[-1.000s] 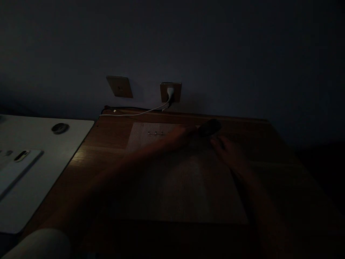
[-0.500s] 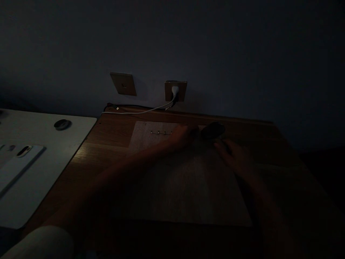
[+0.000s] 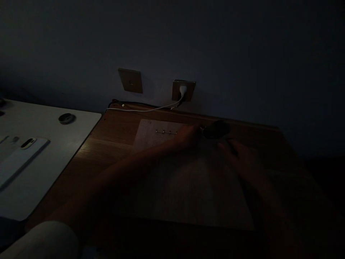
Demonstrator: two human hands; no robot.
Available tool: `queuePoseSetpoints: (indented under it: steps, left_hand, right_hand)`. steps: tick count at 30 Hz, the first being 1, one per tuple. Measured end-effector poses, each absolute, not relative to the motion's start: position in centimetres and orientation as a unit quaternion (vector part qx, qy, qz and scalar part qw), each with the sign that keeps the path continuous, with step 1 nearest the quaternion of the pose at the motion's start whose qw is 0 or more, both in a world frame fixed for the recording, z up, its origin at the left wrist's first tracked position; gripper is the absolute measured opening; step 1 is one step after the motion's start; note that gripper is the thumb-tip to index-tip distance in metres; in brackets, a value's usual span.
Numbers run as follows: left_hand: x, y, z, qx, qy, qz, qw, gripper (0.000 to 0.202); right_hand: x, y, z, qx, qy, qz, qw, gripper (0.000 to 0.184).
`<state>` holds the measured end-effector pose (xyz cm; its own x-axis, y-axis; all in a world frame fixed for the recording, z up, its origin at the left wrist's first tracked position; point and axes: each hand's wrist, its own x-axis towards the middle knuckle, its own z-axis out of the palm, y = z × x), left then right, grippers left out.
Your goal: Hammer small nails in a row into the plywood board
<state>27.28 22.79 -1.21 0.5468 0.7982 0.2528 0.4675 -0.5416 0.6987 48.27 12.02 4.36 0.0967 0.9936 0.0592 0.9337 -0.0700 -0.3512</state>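
Observation:
The scene is very dim. A pale sheet of paper [image 3: 167, 176] with a short row of staples [image 3: 166, 132] near its top edge lies on a brown wooden desk [image 3: 107, 136]. My left hand [image 3: 188, 136] rests on the sheet's upper part, fingers curled beside a dark stapler-like object [image 3: 217, 129]. My right hand [image 3: 241, 154] lies just right of and below that dark object, fingers stretched toward it. I cannot tell whether either hand grips it.
A white plug [image 3: 183, 90] sits in a wall socket, its cable [image 3: 145, 109] trailing along the desk's back edge. A second wall plate [image 3: 131, 80] is to its left. A white table [image 3: 40, 151] at left carries a phone [image 3: 21, 154] and a small round dark object [image 3: 66, 118].
The view has shifted so everything sits a little further right. Both hands stay at the sheet's top by the dark object, hardly moved.

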Motion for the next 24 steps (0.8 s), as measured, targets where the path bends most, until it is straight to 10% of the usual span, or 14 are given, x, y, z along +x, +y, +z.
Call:
queuePoseSetpoints:
  steps: [24]
  left_hand:
    - [27.2, 22.5, -0.8, 0.83, 0.382, 0.264, 0.309, 0.053]
  right_hand:
    - [46.9, 12.4, 5.5, -0.708, -0.701, 0.078, 0.041, 0.03]
